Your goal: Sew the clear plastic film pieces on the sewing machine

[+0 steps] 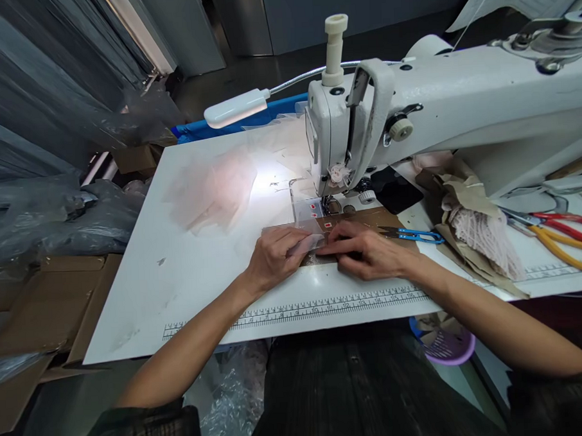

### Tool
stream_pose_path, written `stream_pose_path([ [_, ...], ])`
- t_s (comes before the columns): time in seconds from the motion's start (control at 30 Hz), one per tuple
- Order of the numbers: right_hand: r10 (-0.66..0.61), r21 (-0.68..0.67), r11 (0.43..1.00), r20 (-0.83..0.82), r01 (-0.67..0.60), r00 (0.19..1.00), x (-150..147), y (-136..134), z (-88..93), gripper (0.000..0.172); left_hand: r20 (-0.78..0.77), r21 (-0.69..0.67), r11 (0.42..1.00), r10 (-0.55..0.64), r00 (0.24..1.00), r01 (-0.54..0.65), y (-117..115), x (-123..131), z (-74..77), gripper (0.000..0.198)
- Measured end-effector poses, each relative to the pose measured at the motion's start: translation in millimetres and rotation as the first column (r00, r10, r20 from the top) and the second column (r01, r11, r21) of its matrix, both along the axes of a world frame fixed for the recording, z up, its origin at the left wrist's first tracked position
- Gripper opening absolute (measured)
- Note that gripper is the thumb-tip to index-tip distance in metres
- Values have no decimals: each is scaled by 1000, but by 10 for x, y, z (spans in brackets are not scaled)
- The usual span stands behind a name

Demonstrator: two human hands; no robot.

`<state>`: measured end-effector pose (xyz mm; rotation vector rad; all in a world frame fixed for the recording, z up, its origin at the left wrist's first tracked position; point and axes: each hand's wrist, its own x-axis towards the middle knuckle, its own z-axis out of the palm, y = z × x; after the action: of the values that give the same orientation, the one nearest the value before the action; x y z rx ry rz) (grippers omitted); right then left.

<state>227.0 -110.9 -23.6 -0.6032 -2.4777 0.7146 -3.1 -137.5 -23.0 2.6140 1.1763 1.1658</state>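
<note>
A piece of sheer pale fabric (307,244) lies between my two hands, just in front of the needle of a white sewing machine (332,123). My left hand (276,256) pinches its left side, fingers closed. From the right, my right hand (364,250) reaches the fabric's edge with its index finger stretched out and the others curled; the fingertips partly hide what they grip. Below both hands is a brown taped sheet (316,259) on the table. Blue thread snips (414,234) lie right beside my right hand.
Sheer pink fabric pieces (222,185) are heaped on the white table (177,261) at left. A lamp (238,108) lights them. Scissors (561,228) and a bundle of pale ruffled trim (484,232) lie at right. A purple basket (451,352) stands below; cardboard boxes (48,306) at left.
</note>
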Motion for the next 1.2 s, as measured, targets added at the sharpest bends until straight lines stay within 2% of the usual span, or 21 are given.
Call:
stream_pose_path([
  [0.07,43,50,998,78,-47,996,-37,-29,17,42,-27,27,1000,4,1000,-3,15,-22,-2,16],
  [0.13,66,59,996,101,-72,993,-53,-30,30,40,-82,39,998,-45,996,49,39,-52,2,13],
  [0.2,83,27,996,93,-86,992,-38,-9,39,38,-162,33,982,-176,971,184,65,-89,10,11],
  [0.27,93,-31,995,71,-91,993,0,26,36,37,-234,5,941,-329,915,340,85,-121,20,10],
  [0.33,66,-91,994,16,-64,998,42,69,13,37,-270,-16,912,-399,876,410,94,-138,27,12],
  [0.4,-31,-97,995,-46,27,998,67,112,-30,39,-281,-9,914,-393,876,407,93,-136,29,13],
  [0.47,-143,-33,989,-58,141,988,68,146,-83,44,-293,18,921,-367,883,389,85,-122,28,12],
  [0.53,-189,53,980,-17,190,982,51,163,-131,47,-309,49,928,-338,889,370,76,-105,30,10],
  [0.73,-178,182,970,64,164,982,17,150,-182,45,-326,133,942,-253,911,309,62,-88,39,7],
  [0.93,-193,253,954,114,159,975,-10,124,-169,43,-333,159,923,-283,899,349,24,-55,39,8],
  [1.07,-227,229,954,130,193,965,-4,120,-146,40,-350,155,924,-280,894,350,-21,-21,26,8],
  [1.2,-169,190,969,60,155,984,38,132,-153,42,-348,152,928,-271,897,339,-31,-22,12,11],
])
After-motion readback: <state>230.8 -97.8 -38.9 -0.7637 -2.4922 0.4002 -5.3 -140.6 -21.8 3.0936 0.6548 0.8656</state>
